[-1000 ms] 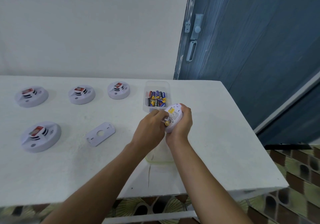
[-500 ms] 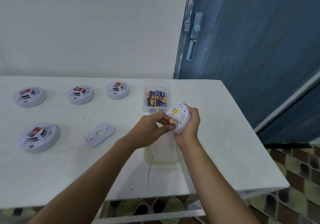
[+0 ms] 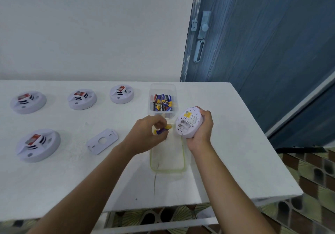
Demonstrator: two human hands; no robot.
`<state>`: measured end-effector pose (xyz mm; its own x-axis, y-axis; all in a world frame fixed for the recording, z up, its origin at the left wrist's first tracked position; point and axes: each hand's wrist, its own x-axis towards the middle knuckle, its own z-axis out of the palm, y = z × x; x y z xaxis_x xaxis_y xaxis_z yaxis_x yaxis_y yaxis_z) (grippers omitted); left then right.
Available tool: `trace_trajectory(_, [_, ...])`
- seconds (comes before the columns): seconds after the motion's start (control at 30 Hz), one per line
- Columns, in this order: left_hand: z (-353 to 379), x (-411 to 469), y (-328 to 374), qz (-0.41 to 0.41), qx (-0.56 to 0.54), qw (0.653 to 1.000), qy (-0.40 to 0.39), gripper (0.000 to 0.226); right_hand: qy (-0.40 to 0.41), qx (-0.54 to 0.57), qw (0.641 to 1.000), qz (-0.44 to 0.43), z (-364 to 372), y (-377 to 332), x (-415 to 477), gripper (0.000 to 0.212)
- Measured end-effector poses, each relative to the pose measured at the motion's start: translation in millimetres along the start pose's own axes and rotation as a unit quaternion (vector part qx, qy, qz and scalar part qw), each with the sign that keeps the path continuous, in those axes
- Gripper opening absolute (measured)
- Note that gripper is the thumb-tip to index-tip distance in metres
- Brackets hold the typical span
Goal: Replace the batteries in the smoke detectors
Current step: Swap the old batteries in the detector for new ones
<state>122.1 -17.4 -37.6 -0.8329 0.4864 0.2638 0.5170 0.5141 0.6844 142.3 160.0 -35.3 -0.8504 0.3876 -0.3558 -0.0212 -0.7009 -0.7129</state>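
My right hand [image 3: 202, 131] grips a white round smoke detector [image 3: 188, 122], turned so its back with a yellow label and the open battery bay faces me. My left hand [image 3: 146, 136] pinches a yellow and purple battery [image 3: 162, 130] just left of the detector, above an empty clear tray [image 3: 167, 169]. A clear box [image 3: 151, 96] behind the hands holds several batteries [image 3: 162, 103]. A white mounting plate [image 3: 102, 141] lies flat to the left.
Several more white smoke detectors with red labels stand on the white table [image 3: 54, 179]: three in a back row [image 3: 121, 94] [image 3: 82, 98] [image 3: 28, 101] and one nearer at the left [image 3: 38, 145]. A blue door [image 3: 262, 43] is at the right. The table's front edge is close.
My left hand has pulled the battery out of the detector and moved left with it. My right hand has shifted right and tilted the detector's back toward me.
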Motion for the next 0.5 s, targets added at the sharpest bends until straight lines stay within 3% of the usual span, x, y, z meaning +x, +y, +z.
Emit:
trace_trajectory(0.1, [-3.3, -2.1, -14.7, 0.041, 0.161, 0.983, -0.073, 0.017, 0.008, 0.001, 1.0, -0.012, -2.0, -4.2, 1.6, 0.017])
trace_trajectory(0.2, [0.7, -1.3, -16.9, 0.048, 0.218, 0.969, -0.102, 0.023, 0.006, 0.003, 1.0, -0.011, 0.5, -5.4, 1.4, 0.018])
trace_trajectory(0.5, [3.4, 10.2, -13.4, 0.006, 0.153, 0.986, -0.07, 0.021, -0.001, 0.001, 1.0, 0.001, 10.7, -1.6, -1.4, 0.018])
